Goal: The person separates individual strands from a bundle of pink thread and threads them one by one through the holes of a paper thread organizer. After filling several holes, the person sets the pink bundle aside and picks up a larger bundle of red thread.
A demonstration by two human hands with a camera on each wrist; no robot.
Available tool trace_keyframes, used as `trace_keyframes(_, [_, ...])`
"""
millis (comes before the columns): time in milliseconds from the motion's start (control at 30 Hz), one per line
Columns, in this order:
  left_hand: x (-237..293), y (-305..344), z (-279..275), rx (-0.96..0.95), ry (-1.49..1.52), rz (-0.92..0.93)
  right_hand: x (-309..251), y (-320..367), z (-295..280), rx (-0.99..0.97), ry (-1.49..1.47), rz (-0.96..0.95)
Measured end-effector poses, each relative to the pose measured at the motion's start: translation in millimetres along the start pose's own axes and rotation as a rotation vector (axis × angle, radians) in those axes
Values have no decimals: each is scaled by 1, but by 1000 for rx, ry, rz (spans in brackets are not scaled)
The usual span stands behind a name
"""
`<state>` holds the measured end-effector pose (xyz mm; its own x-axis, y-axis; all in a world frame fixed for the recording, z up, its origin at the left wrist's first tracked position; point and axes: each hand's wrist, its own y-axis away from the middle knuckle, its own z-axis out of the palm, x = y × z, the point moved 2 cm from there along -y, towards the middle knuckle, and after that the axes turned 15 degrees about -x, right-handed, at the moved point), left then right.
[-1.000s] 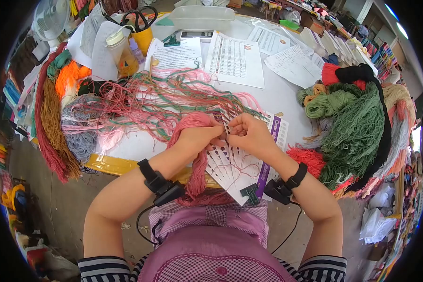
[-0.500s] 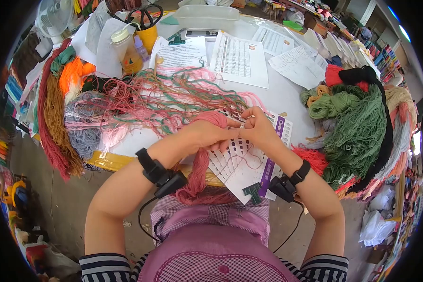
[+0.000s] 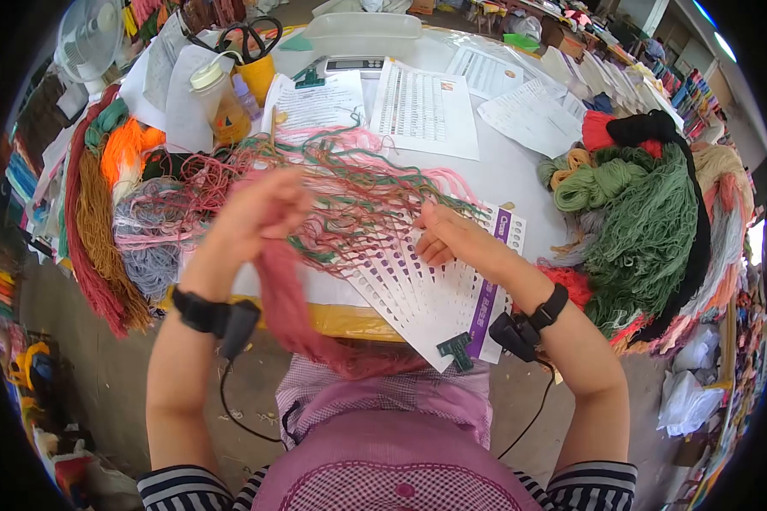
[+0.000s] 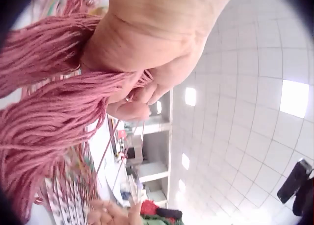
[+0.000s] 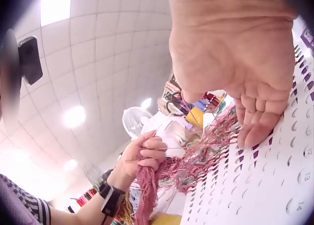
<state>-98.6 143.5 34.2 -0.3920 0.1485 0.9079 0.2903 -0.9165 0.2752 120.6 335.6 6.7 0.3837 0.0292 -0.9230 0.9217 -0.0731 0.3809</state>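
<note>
My left hand [image 3: 264,213] is raised over the left part of the table, its fingers curled round a thick pink yarn skein [image 3: 285,298] that hangs down towards the lap. In the left wrist view the skein [image 4: 54,107] loops over the hand [image 4: 147,48], and thin strands run off from the fingertips. My right hand [image 3: 456,238] lies over the punched white cards [image 3: 409,289], fingers loosely bent; in the right wrist view its fingertips touch or nearly touch the cards [image 5: 255,185]. Tangled pink and green threads [image 3: 349,196] spread from the cards' holes across the table.
Yarn skeins in orange, brown and grey [image 3: 149,230] lie at left, green and black ones [image 3: 643,221] at right. Behind are printed sheets [image 3: 426,111], a scale [image 3: 355,64], a bottle [image 3: 222,102] and scissors in a yellow cup [image 3: 256,77]. A green clip [image 3: 456,349] holds the cards' near end.
My left hand has moved away from the right hand, left and up, carrying the pink skein. The right hand stays over the cards, and its fingers have parted from the left hand's.
</note>
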Motion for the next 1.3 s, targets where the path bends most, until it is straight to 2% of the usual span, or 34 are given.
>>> trace_keyframes(33, [12,13,-17,30,47,39,1,-1,0,-12,-13,7])
trace_keyframes(67, [22,22,-38,-38,144,40,4,-3,0,-14,-15,3])
trace_keyframes(100, [33,31,-58,-107,240,41,7,-6,-1,-26,115,4])
trace_keyframes(133, [43,43,-71,-3,300,95,11,-8,-1,-36,246,5])
trace_keyframes(167, [51,54,-85,100,360,149,16,-9,-2,-34,243,0])
trace_keyframes(233, [67,77,-137,32,349,303,20,-9,-3,-28,358,-160])
trace_keyframes(267, [72,80,-131,30,344,305,19,-8,-2,-25,357,-165])
trace_keyframes(333, [88,98,-124,745,-95,430,18,-7,-1,-24,391,-95])
trace_keyframes(367, [87,101,-131,746,-97,439,16,-6,0,-24,396,-103])
trace_keyframes(433, [86,105,-152,951,-678,222,12,-4,2,-63,377,-119])
trace_keyframes(467, [82,100,-154,884,-993,214,6,-1,3,-99,399,-132])
trace_keyframes(500, [68,90,-126,670,-913,459,-5,-1,9,-105,409,-155])
trace_keyframes(533, [57,86,-72,540,-721,538,-16,-1,17,-125,341,-223])
trace_keyframes(567, [50,89,-19,319,-626,444,-26,1,25,-145,272,-286])
trace_keyframes(633, [29,78,25,-121,-717,513,-50,-1,52,-124,257,-366])
trace_keyframes(667, [27,75,44,-152,-1085,504,-63,1,67,-200,121,-437])
trace_keyframes(700, [23,72,64,-161,-1084,512,-70,4,78,-273,-14,-505])
trace_keyframes(767, [16,69,97,-237,-1302,530,-73,10,93,-322,-49,-511])
trace_keyframes(800, [20,70,99,-241,-1299,539,-74,13,95,-385,-88,-517])
trace_keyframes(833, [22,70,100,-273,-1442,466,-73,16,90,-381,-83,-515])
trace_keyframes(867, [21,69,98,-302,-1583,387,-69,21,81,-375,-9,-375])
trace_keyframes(900, [18,68,92,-304,-1580,392,-63,25,72,-366,62,-236])
trace_keyframes(967, [0,63,78,-357,-1542,219,-54,32,67,-325,-9,-278])
trace_keyframes(1033, [-9,59,80,-342,-1549,252,-49,37,66,-270,-81,-342])
trace_keyframes(1067, [-11,56,83,-368,-1065,356,-45,35,67,-134,25,-427])
trace_keyframes(1100, [-9,54,87,-376,-578,438,-47,34,69,-132,29,-429])
trace_keyframes(1167, [-2,54,104,-323,-577,438,-51,34,71,-126,-135,-479])
trace_keyframes(1233, [6,56,115,-266,-574,440,-54,35,68,-130,-67,-492])
trace_keyframes(1300, [7,55,118,-270,-528,342,-52,35,62,-74,52,-561])
